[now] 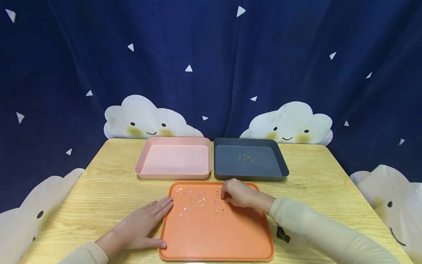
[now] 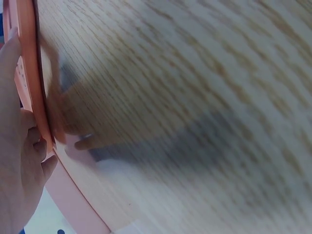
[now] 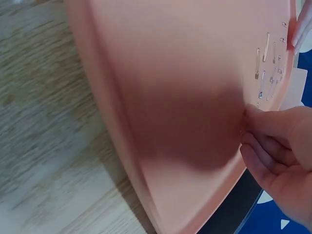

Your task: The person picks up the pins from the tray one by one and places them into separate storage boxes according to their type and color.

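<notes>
An orange tray (image 1: 217, 238) lies at the front of the table, with several silver and gold safety pins (image 1: 201, 200) scattered over its far half. Against the tray's left rim rests my left hand (image 1: 141, 223), fingers straight and spread, thumb near the front corner. My right hand (image 1: 239, 193) is low over the tray's far right part, beside the pins. In the right wrist view the thumb and index finger of that right hand (image 3: 278, 151) pinch together at the tips, apparently on a safety pin that the fingers mostly hide.
Behind the orange tray stand a pink tray (image 1: 173, 176) on the left and a dark grey tray (image 1: 250, 177) on the right. Small gold pins (image 1: 245, 158) lie in the grey one. A blue curtain (image 1: 211, 44) hangs behind the wooden table (image 1: 99, 183).
</notes>
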### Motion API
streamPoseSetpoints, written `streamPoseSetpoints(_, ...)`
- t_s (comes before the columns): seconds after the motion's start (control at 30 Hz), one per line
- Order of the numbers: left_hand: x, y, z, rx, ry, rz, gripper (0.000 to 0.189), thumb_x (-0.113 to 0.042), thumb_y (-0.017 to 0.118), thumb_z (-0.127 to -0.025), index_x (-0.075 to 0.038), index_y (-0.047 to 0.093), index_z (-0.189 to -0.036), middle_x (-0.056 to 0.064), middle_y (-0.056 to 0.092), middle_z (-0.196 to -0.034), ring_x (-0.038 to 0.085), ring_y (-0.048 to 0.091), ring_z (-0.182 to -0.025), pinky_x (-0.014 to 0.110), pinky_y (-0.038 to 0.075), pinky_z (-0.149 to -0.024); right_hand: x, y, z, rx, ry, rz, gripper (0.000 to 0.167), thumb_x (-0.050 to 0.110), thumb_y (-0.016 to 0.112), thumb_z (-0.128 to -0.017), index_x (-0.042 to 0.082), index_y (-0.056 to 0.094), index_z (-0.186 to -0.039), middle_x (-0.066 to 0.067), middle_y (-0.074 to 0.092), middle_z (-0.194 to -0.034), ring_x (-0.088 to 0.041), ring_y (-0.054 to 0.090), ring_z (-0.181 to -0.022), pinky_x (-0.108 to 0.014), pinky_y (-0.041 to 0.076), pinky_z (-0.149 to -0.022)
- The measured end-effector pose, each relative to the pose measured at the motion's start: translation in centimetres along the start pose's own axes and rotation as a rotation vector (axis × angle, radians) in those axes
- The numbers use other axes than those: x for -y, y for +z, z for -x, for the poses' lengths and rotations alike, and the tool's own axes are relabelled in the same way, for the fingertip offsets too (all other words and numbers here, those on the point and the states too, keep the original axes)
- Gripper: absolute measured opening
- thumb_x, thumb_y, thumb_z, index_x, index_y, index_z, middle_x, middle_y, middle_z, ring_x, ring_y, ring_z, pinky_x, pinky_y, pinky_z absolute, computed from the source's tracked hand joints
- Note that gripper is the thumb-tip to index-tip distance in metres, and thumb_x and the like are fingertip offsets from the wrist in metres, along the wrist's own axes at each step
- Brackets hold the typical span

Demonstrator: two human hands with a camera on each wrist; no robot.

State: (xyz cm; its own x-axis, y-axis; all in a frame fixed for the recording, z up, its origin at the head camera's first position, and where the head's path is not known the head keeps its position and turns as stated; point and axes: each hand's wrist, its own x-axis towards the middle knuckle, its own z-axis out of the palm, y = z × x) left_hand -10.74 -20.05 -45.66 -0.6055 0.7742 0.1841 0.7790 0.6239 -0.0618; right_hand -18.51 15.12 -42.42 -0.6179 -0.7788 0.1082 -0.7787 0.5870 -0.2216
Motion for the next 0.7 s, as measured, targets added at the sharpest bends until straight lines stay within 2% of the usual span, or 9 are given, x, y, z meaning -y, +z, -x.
streamPoseSetpoints(0.23, 0.04, 0.12, 0.00, -0.012, -0.001, 0.001, 0.099, -0.077, 0.047, -0.081, -0.002, 0.042, -0.143, 0.014, 0.043, -0.151, 0.025, 0.046, -0.137, 0.038, 0.042, -0.106, 0.09, 0.48, -0.06, -0.036, -0.017, 0.080, 0.015, -0.004, 0.074, -0.071, 0.010, 0.069, -0.071, 0.003, 0.067, -0.071, -0.008, 0.062, -0.068, -0.017, 0.052, -0.063)
streamPoseSetpoints(0.53, 0.04, 0.51, 0.27, -0.037, -0.002, -0.018, 0.099, -0.078, 0.047, -0.080, -0.002, 0.042, -0.143, 0.013, 0.043, -0.151, 0.024, 0.046, -0.137, 0.036, 0.038, -0.107, 0.36, 0.98, -0.26, -0.039, -0.019, 0.165, 0.020, 0.001, 0.066, -0.077, 0.014, 0.058, -0.064, 0.005, 0.055, -0.061, -0.005, 0.047, -0.058, -0.014, 0.040, -0.054)
streamPoseSetpoints(0.7, 0.06, 0.54, 0.28, -0.031, -0.001, -0.016, 0.099, -0.078, 0.047, -0.080, -0.002, 0.041, -0.144, 0.013, 0.043, -0.151, 0.024, 0.046, -0.137, 0.037, 0.040, -0.106, 0.17, 0.87, -0.06, -0.031, -0.010, 0.094, 0.018, 0.004, 0.065, -0.075, 0.014, 0.056, -0.064, 0.007, 0.051, -0.060, -0.003, 0.043, -0.057, -0.012, 0.036, -0.052)
